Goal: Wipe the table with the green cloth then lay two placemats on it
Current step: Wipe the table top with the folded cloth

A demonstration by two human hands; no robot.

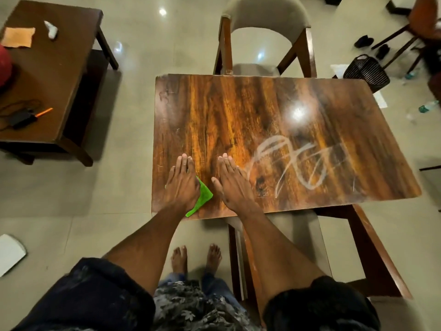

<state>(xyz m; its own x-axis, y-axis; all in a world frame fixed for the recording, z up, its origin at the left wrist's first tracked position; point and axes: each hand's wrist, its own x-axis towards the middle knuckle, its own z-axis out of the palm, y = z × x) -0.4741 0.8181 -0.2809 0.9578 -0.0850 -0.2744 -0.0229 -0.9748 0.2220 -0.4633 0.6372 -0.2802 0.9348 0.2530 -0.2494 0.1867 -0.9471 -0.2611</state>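
Note:
A glossy wooden table (262,111) fills the middle of the view. White scribble marks (298,163) smear its near right part. My left hand (182,182) lies flat with straight fingers on the green cloth (202,197), pressing it onto the table's near left corner. Most of the cloth is hidden under the palm; a corner sticks out to the right. My right hand (232,181) rests flat on the bare wood beside it, fingers straight, just left of the scribble. No placemats are in view.
A beige chair (265,25) stands at the far side, another chair (322,235) is tucked under the near edge by my right arm. A brown side table (59,68) at the left holds an orange cloth (18,37) and a charger. A black basket (366,71) sits on the floor at the right.

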